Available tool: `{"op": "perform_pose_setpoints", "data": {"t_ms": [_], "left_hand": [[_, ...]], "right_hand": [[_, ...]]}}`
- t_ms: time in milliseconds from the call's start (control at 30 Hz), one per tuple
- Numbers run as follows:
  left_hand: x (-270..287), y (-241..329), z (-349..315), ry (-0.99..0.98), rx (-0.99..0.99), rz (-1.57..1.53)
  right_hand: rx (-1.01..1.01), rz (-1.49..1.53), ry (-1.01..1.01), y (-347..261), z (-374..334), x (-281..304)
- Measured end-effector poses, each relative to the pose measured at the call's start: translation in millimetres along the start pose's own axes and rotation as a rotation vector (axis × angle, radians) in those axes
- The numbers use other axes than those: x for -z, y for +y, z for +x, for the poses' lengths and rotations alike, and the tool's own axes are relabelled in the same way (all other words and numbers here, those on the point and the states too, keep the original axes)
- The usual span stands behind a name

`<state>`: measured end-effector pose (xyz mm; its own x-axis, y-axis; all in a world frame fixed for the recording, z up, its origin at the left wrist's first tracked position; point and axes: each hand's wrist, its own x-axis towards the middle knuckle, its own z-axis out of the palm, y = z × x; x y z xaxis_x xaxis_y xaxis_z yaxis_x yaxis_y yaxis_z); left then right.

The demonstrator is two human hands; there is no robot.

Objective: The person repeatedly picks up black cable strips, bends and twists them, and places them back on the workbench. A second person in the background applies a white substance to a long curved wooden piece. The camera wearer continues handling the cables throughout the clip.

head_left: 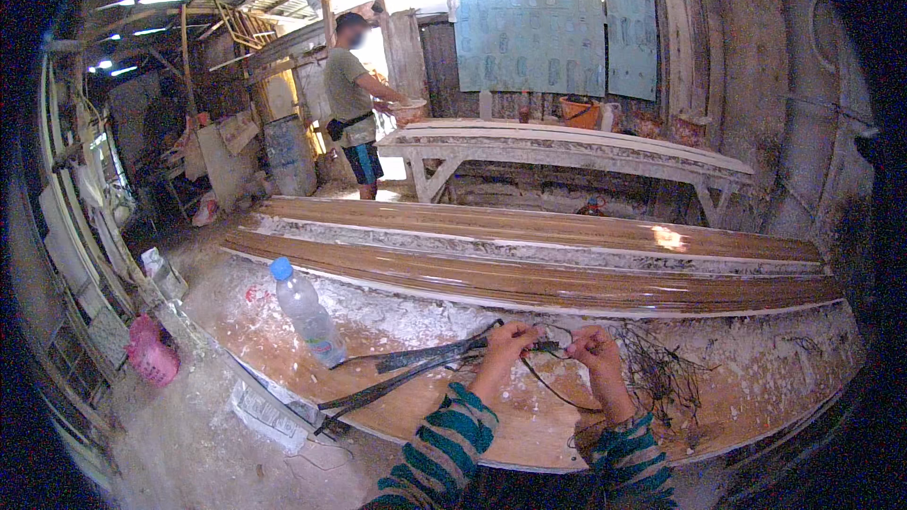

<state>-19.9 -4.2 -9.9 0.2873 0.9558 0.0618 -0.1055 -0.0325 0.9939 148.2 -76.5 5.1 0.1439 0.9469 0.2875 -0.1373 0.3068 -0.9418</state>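
Note:
My left hand (513, 341) is closed in a pinch on a thin black strip (545, 347) above the near edge of the work table (529, 425). Close beside it, my right hand (597, 351) pinches the strip's other side, where a thin loop rises between the fingers. The strip's exact make is too small to tell. Several longer flat black strips (397, 359) run leftward from beside my left hand. A tangle of fine black strands (666, 373) lies just right of my right hand.
Two long glossy brown mouldings (529, 279) lie across the table's far side. A clear bottle with a blue cap (310, 316) stands at left. Beyond, a person (354, 94) holds a basin (408, 111) by a white-stained bench (567, 146). A pink bag (151, 351) sits at far left.

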Motion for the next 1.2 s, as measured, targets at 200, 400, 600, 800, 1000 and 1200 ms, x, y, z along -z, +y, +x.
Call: {"op": "perform_pose_setpoints", "data": {"t_ms": [200, 400, 600, 800, 1000, 1200], "left_hand": [[-9.9, 7.2, -7.2, -0.298, -0.027, 0.158], [-20.6, 3.6, -21.9, -0.790, -0.165, 0.135], [-15.6, 3.7, -15.9, -0.617, -0.138, -0.026], [-3.9, -6.4, 1.3, 0.009, -0.154, 0.215], [2.9, -13.1, 11.3, 0.345, -0.254, 0.063], [2.1, 1.7, -2.1, 0.326, -0.149, -0.100]], "right_hand": [[0.138, -0.307, 0.298, 6.8, 5.2, 2.7], [0.303, -0.790, 0.317, 1.4, 1.7, 3.5], [0.347, -0.738, 0.357, 8.4, 4.5, 6.3], [0.308, -0.768, 0.358, 8.6, 6.1, 10.3], [0.506, -0.687, 0.222, 4.7, 0.5, -4.7], [0.155, -0.268, -0.361, -8.3, -10.2, -9.8]]}}
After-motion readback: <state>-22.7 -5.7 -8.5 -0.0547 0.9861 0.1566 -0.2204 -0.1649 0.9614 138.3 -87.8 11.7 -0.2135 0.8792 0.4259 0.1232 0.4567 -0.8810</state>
